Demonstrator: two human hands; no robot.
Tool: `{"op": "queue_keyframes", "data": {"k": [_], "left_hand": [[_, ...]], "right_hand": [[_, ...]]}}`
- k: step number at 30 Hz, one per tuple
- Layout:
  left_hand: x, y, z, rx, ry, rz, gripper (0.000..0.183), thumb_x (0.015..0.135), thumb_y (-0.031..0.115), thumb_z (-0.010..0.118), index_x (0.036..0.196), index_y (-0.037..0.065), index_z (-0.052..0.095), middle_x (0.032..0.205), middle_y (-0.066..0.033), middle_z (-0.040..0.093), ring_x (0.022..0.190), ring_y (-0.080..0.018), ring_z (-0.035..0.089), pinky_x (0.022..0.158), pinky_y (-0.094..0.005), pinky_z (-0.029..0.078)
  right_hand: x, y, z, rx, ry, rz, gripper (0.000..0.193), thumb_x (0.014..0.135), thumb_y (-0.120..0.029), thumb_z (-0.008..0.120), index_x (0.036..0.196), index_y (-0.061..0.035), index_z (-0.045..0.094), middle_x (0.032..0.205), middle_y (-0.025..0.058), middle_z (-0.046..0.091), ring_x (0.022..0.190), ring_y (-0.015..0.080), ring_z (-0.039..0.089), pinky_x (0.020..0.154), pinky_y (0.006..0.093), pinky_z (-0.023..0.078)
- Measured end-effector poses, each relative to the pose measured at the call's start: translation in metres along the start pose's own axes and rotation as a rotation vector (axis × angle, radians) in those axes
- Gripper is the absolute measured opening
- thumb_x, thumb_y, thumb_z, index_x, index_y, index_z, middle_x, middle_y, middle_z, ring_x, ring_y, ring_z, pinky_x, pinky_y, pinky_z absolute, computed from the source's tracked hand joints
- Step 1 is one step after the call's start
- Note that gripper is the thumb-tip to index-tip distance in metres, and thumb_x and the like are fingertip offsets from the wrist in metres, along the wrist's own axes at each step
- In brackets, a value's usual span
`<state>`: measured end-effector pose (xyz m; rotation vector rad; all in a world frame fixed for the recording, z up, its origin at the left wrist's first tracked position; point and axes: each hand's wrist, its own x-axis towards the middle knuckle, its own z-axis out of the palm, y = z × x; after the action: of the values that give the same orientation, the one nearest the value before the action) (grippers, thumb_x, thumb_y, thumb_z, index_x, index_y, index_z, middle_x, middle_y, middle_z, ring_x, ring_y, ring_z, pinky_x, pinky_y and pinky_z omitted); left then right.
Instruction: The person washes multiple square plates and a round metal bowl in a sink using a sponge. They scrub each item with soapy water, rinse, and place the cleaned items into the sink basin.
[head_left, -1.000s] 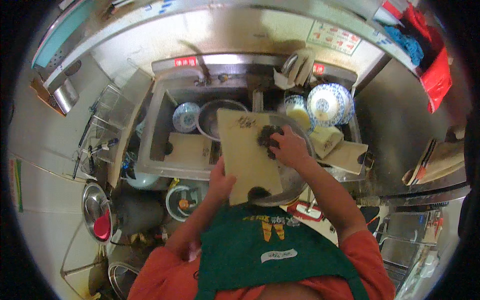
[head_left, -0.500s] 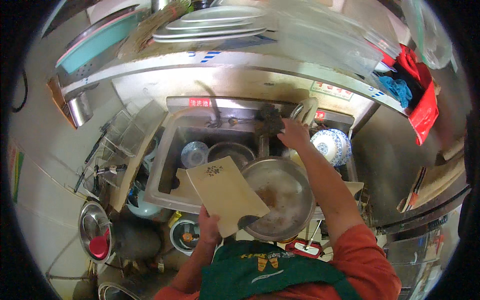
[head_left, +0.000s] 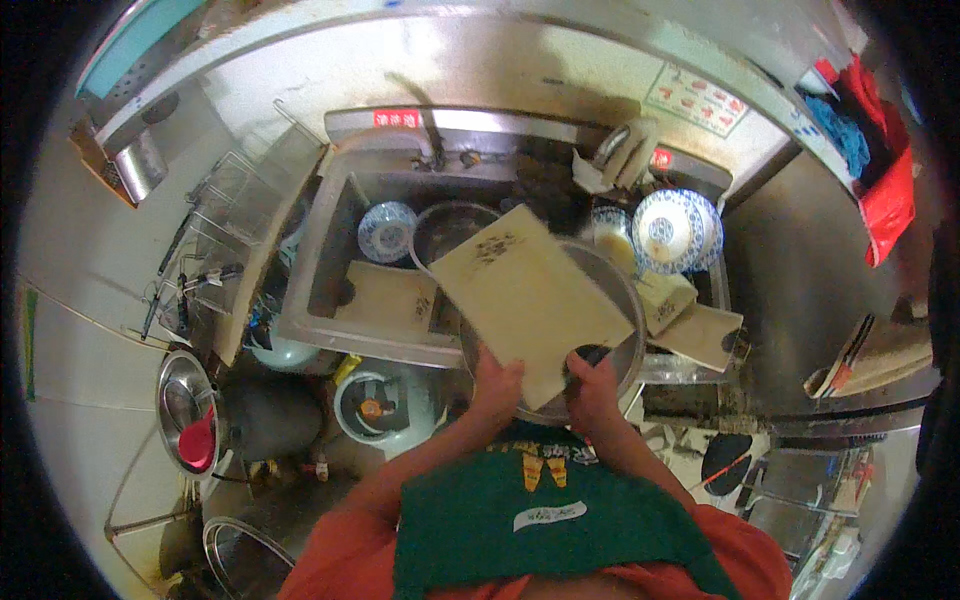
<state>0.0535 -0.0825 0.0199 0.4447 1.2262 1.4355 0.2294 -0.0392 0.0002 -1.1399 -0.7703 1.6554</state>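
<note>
A cream rectangular plate point(head_left: 530, 295) with a dark flower print at its far end is tilted over a large round metal basin point(head_left: 628, 375). My left hand point(head_left: 497, 385) is closed on its near left edge. My right hand point(head_left: 592, 385) grips the near right corner, its thumb by a dark half-round mark. The plate hides most of the basin's inside. Similar cream plates lie in the left sink point(head_left: 300, 325): one cream plate point(head_left: 385, 305) shows there, beside a blue-patterned bowl point(head_left: 387, 232) and a metal pot point(head_left: 450, 225).
Blue-and-white bowls point(head_left: 672, 230) and more cream plates point(head_left: 700, 333) sit to the right. A dark scrubber-like clump point(head_left: 552, 190) and a pale cloth point(head_left: 632, 155) rest by the back ledge. Wire baskets point(head_left: 205, 245) stand left; a gas cylinder point(head_left: 400, 405) is below.
My right hand has come back from the dark clump near the back ledge and now grips the plate. The plate has moved right and up, covering more of the basin. The view has shifted.
</note>
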Motion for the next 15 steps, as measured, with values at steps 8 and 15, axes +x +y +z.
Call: {"op": "queue_keyframes", "data": {"k": [8, 15], "left_hand": [[0.033, -0.027, 0.012, 1.277, -0.457, 0.228, 0.057, 0.089, 0.029, 0.068, 0.136, 0.003, 0.050, 0.137, -0.0257, 0.049, 0.119, -0.0397, 0.056, 0.093, -0.0501, 0.051], [0.084, -0.039, 0.021, 1.831, -0.384, 0.619, 0.058, 0.079, 0.029, 0.077, 0.129, 0.003, 0.060, 0.120, -0.0249, 0.058, 0.113, -0.0403, 0.057, 0.093, -0.0493, 0.050]], "right_hand": [[-0.040, -0.103, -0.107, -0.504, 0.314, -0.284, 0.030, 0.083, -0.013, 0.068, 0.110, 0.0003, 0.065, 0.103, 0.0079, 0.069, 0.093, 0.0224, 0.064, 0.085, 0.0347, 0.050], [-0.031, -0.113, -0.135, -0.732, 0.351, -0.080, 0.042, 0.097, -0.035, 0.058, 0.109, 0.0043, 0.067, 0.098, 0.0164, 0.071, 0.088, 0.0237, 0.065, 0.082, 0.0393, 0.049]]}}
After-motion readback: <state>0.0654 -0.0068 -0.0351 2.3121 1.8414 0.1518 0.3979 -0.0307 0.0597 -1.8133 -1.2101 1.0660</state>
